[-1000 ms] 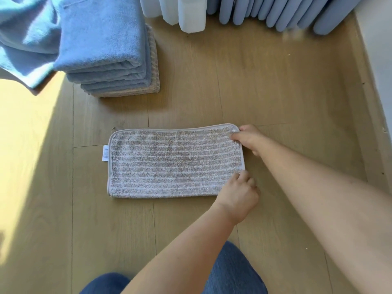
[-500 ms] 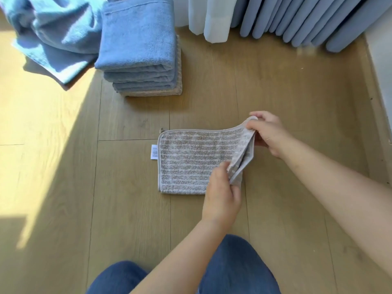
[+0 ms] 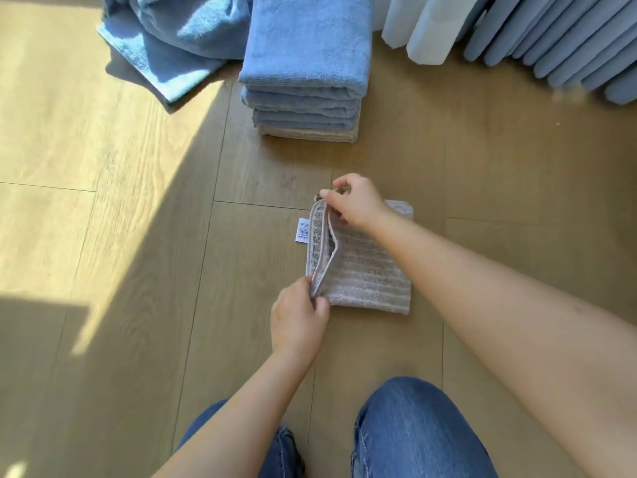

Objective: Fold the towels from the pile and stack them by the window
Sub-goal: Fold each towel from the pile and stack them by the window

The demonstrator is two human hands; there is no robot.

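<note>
A small beige striped towel (image 3: 372,270) lies on the wooden floor, folded in half, its free edge laid over to the left side. My left hand (image 3: 298,319) pinches the near left corner of the folded layers. My right hand (image 3: 355,200) pinches the far left corner. A white label (image 3: 302,230) sticks out at the towel's left edge. Behind it stands a stack of folded towels (image 3: 305,77), blue ones above a beige one at the bottom. A loose pile of blue towels (image 3: 175,36) lies at the far left.
White and blue-grey curtains (image 3: 517,32) hang down to the floor at the back right. My knees in blue jeans (image 3: 406,429) are at the bottom of the view. A patch of sunlight (image 3: 86,150) falls across the floor on the left.
Both hands carried the towel's right edge over to the left, halving its width. The view has shifted, so the stack and the towel now sit further right.
</note>
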